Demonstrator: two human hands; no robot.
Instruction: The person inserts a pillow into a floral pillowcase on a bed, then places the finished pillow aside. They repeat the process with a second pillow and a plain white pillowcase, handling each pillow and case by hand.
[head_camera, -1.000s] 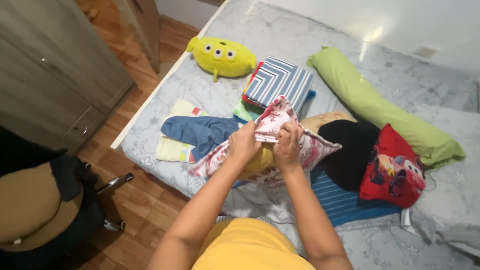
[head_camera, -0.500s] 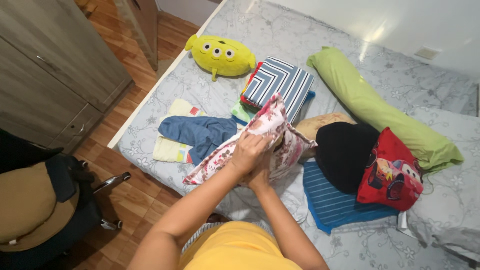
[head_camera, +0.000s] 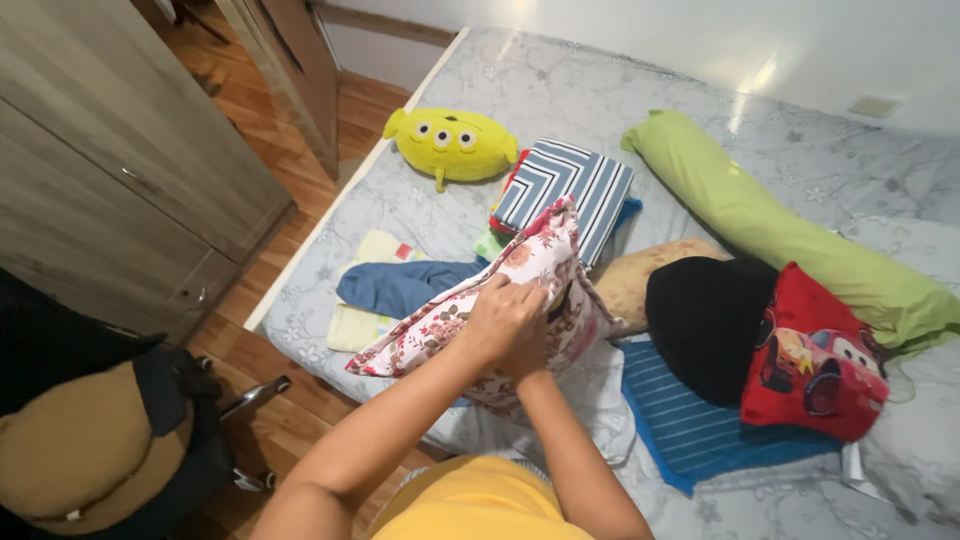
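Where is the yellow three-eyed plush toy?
The plush toy lies at the upper left on the bed, near its edge, just left of the striped folded stack.

Both bare forearms reach forward and converge. The left hand (head_camera: 500, 318) lies on top, fingers curled in a closed grip. The right hand (head_camera: 532, 352) sits beneath it, mostly hidden, grip unclear.

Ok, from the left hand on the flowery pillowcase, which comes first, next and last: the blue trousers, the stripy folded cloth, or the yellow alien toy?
From the left hand:
1. Blue trousers, just to its left on the bed.
2. Striped folded cloth, beyond it, on top of a small pile.
3. Yellow alien toy, farthest, up near the bed's left edge.
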